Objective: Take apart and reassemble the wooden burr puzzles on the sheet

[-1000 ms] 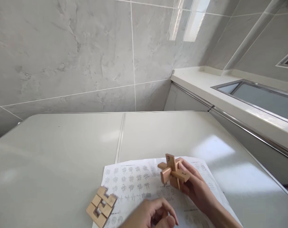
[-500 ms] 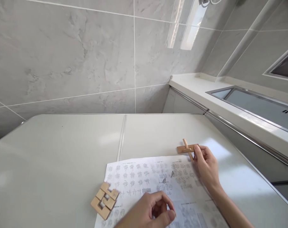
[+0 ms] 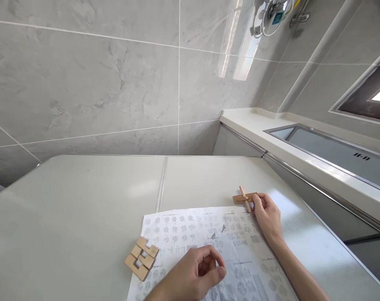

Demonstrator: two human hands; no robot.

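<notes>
My right hand [image 3: 267, 213] rests on the table past the far right corner of a printed sheet [image 3: 209, 242], its fingertips pinching a small wooden cross-shaped puzzle assembly [image 3: 244, 197] that lies on the tabletop. My left hand [image 3: 194, 274] lies on the near part of the sheet with its fingers curled inward; nothing shows inside them. A flat cluster of interlocked wooden puzzle pieces [image 3: 141, 258] sits just left of the sheet, a short way from my left hand.
The pale table [image 3: 83, 200] has a seam down its middle and ends at a tiled wall. To the right runs a white counter [image 3: 271, 133] with a steel-rimmed sink [image 3: 334, 146].
My right hand carried the wooden cross from above the sheet out to the table beyond the sheet's far right corner and set it down. The view tilted upward.
</notes>
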